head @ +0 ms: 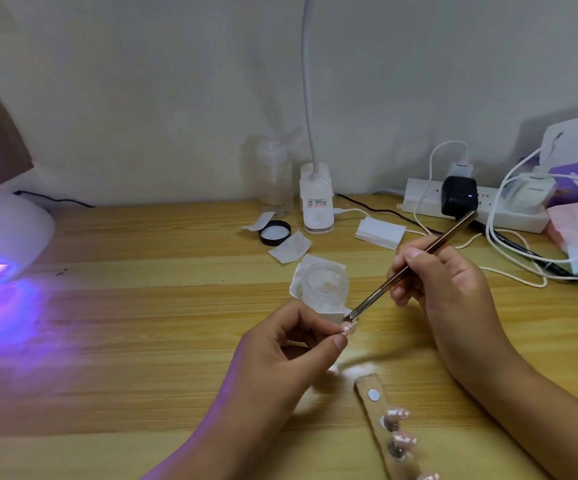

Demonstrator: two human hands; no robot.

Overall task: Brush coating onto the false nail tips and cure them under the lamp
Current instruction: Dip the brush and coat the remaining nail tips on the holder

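My left hand (pixel 291 344) pinches a small pink false nail tip (pixel 348 328) between thumb and fingertips above the wooden table. My right hand (pixel 443 289) grips a thin brown brush (pixel 415 261) like a pen, and its bristle end touches the nail tip. An open clear jar of coating (pixel 325 282) stands on a white wipe just behind the nail tip. A tan holder strip (pixel 376 410) with more pink nail tips (pixel 398 414) lies at the bottom, between my wrists. The white curing lamp (pixel 7 233) glows purple at the far left.
A black jar lid (pixel 274 232), paper squares (pixel 289 248) and a white clip desk lamp (pixel 316 202) sit behind the jar. A clear bottle (pixel 275 178) stands near the wall. A power strip (pixel 419 199) with chargers, tangled white cables (pixel 509 271) and bags crowd the right.
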